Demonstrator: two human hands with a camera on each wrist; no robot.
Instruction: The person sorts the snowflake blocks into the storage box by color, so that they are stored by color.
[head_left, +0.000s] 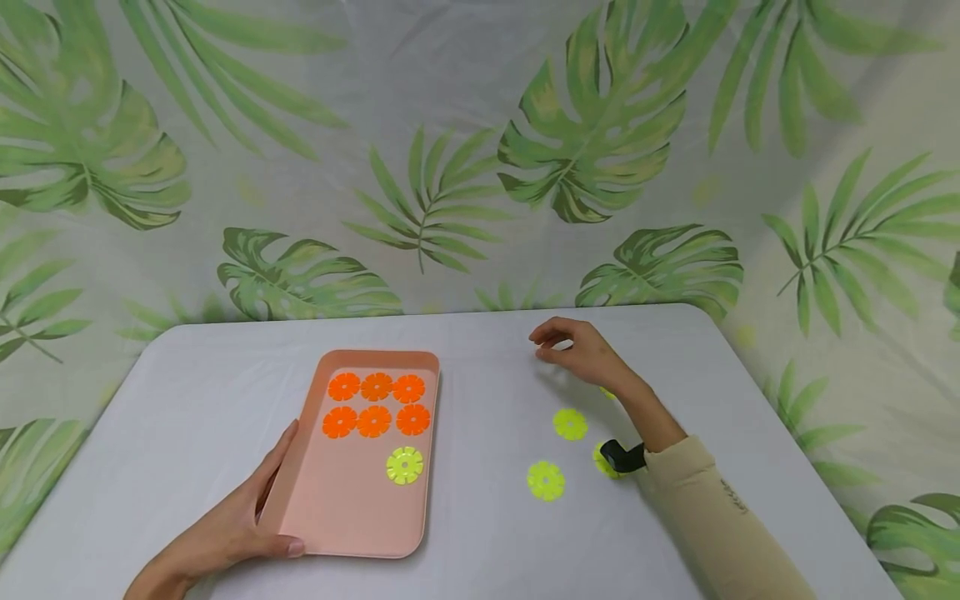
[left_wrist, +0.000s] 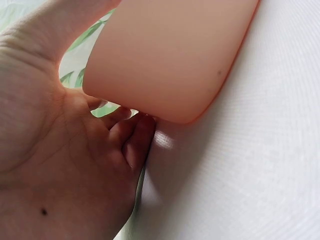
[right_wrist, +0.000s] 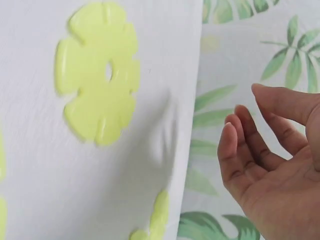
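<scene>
Simply flat, notched yellow-green disc (head_left: 570,424)

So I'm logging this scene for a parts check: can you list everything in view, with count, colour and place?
Orange flower-shaped plastic discs: six, orange, two rows of three at the far end of the tray.
Yellow-green flower-shaped plastic disc on the tray: one, just below the orange rows.
Yellow-green flower-shaped plastic discs on the table: at least four, two in the open, two partly hidden by the right forearm.
Pink rectangular plastic tray: one, on the left part of the table.
White table: one, under everything.
Leaf-print curtain: green on white, behind the table.
Black wrist strap: one, on the right forearm.
Left hand: grips the tray's near left corner.
Right hand: loosely curled, holding nothing, near the table's far edge.
</scene>
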